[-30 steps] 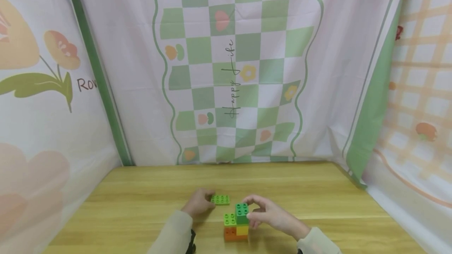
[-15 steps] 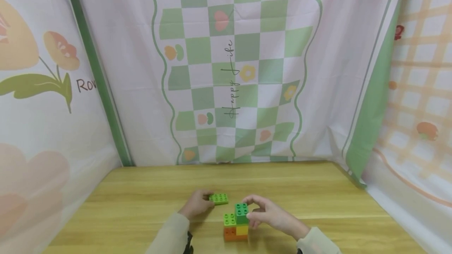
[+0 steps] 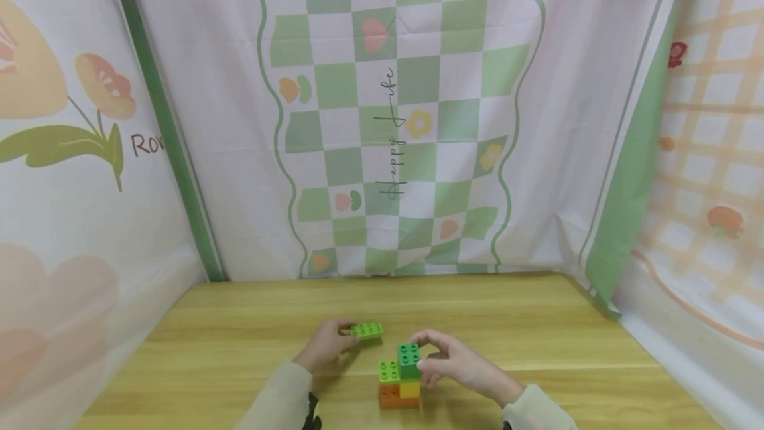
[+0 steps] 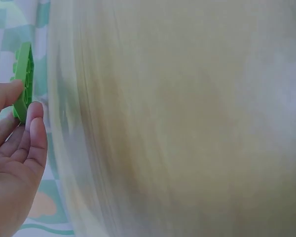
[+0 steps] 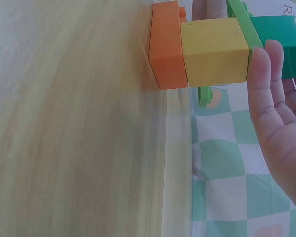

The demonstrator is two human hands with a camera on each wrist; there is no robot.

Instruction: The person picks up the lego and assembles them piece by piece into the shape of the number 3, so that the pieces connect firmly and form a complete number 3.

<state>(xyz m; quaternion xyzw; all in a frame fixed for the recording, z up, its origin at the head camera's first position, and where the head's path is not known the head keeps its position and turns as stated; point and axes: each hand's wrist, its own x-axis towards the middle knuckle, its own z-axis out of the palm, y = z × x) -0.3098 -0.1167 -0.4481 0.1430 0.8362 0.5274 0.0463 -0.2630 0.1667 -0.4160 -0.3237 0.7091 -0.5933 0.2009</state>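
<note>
My left hand (image 3: 327,345) pinches a flat lime-green building brick (image 3: 367,330) by its left end, slightly above the table. The left wrist view shows this brick (image 4: 23,74) between thumb and fingertips, seen from its edge. To the right stands a small stack: an orange brick (image 3: 389,397) at the bottom, a yellow brick (image 3: 409,389) on it, then a lime-green flat brick (image 3: 388,371), with a dark green brick (image 3: 408,362) on top. My right hand (image 3: 459,365) holds the dark green brick from the right, thumb near, index finger behind.
The stack stands on a wood-grain table (image 3: 507,324). A checked, printed cloth (image 3: 418,151) hangs behind the table's far edge, and further printed cloths hang at both sides.
My left hand has drawn the flat lime-green brick a little left and away, raising and tilting it off the table. The right hand and the stack stay where they were.
</note>
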